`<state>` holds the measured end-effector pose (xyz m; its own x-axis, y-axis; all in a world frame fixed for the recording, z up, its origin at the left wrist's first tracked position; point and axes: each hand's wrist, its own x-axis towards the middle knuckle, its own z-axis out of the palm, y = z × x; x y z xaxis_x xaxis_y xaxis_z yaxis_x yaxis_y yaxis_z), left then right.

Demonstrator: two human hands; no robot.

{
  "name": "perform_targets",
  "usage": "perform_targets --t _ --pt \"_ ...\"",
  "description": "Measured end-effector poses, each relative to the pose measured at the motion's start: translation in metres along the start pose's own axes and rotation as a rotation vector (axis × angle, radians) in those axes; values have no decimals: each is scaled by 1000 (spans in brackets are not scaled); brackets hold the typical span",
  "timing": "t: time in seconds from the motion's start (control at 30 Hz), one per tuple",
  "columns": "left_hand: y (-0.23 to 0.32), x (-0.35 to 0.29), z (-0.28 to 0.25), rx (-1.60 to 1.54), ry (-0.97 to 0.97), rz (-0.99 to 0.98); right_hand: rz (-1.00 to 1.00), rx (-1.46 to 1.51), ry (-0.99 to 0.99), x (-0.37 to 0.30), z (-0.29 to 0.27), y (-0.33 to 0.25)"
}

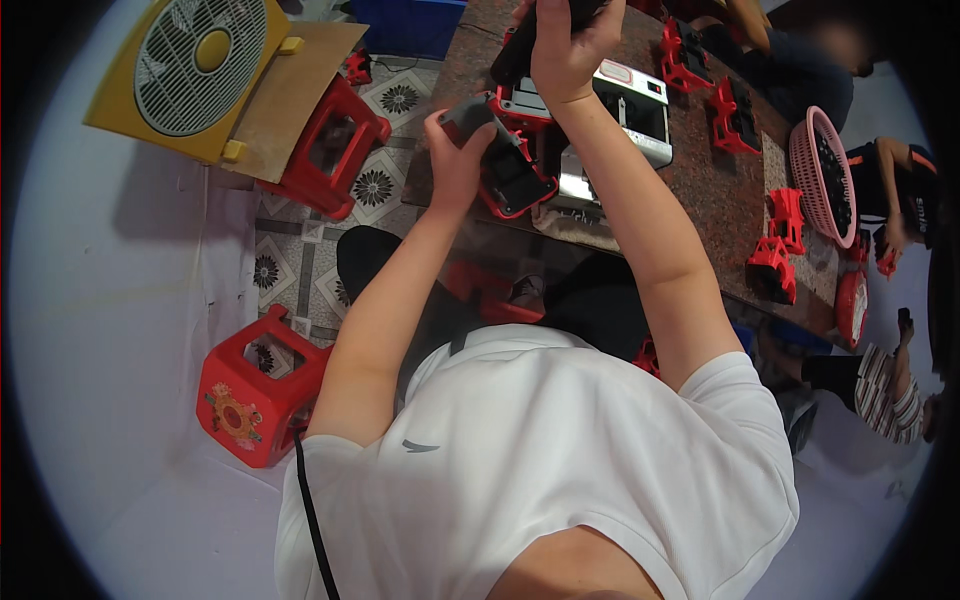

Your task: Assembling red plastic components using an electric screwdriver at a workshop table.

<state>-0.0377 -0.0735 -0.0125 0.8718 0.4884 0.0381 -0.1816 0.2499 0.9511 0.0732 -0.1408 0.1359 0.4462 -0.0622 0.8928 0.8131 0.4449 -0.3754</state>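
My left hand is closed around the dark upper part of a red-and-black plastic assembly at the table's near left edge. Its thumb lies across a dark grey piece. Farther off and to the right, my right hand grips a long black object, cut off by the top of the picture, so its kind cannot be told. Under my right forearm stands a silver-and-white machine, partly hidden by the arm. More red plastic shows between my left hand and that machine.
Red-and-black assemblies stand along the brown stone table. A pink basket holds black parts, near red pieces. People sit at right. To the left are a yellow fan, red stools and a blue bin.
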Motion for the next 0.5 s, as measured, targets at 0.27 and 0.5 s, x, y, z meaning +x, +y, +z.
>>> perform_targets --t 0.27,0.5 --pt "2 0 -3 109 33 36 -5 -242 -105 -1 18 -7" --pt "-2 -1 0 92 30 53 135 -242 -178 -6 7 -3"
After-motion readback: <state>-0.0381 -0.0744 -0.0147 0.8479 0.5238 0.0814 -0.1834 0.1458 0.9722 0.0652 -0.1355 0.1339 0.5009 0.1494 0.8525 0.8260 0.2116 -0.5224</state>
